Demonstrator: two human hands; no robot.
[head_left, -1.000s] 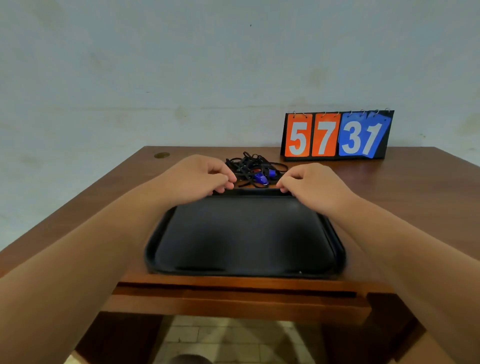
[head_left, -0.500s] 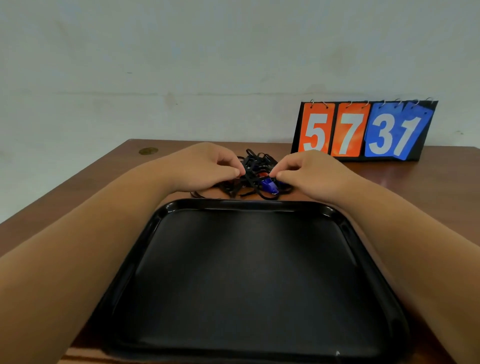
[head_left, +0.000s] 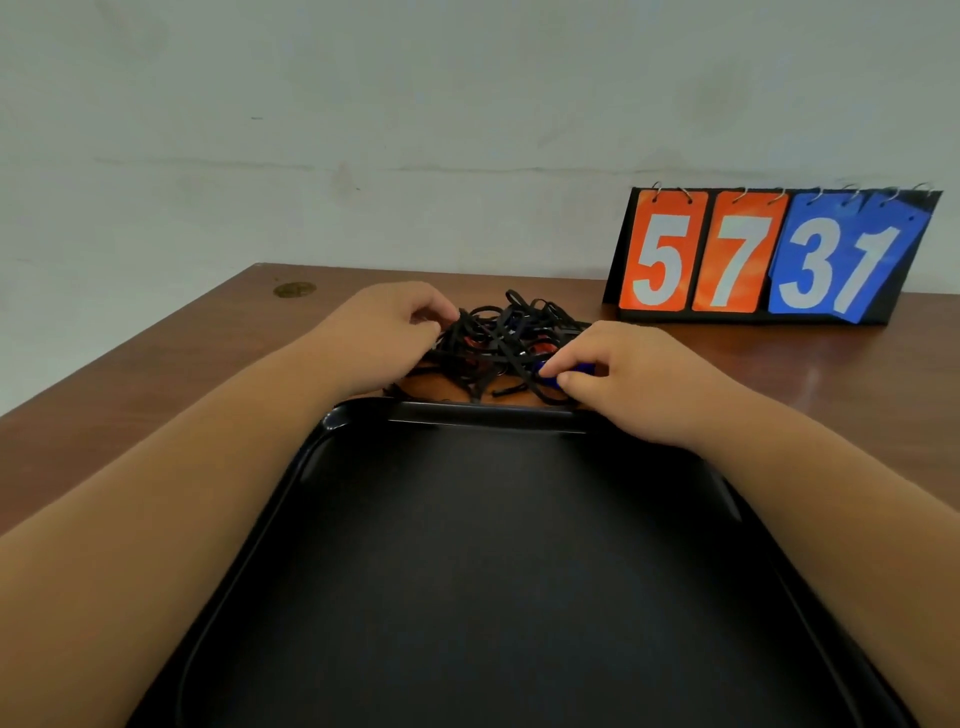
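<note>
Tray (head_left: 467, 414), black, rounded corners, lying nearest on brown table (head_left: 156, 374). Just beyond tray's far rim, resting on table: tangle of black cords (head_left: 498, 338), loops piled and crossed, blue piece (head_left: 577, 370) at its right edge, red patch (head_left: 545, 347) deeper inside. Left hand (head_left: 384, 332) at tangle's left side, beyond tray's far left corner, fingers curled, tips pinching black loops. Right hand (head_left: 639, 379) over tray's far right corner, thumb and forefinger closed narrowly on blue piece. Count: one tray, one tangle, two hands, one blue piece; separate cords not countable. Farther beyond tray, to the right: one flip scoreboard (head_left: 769, 254), four cards, two orange showing 5 and 7, two blue showing 3 and 1.
</note>
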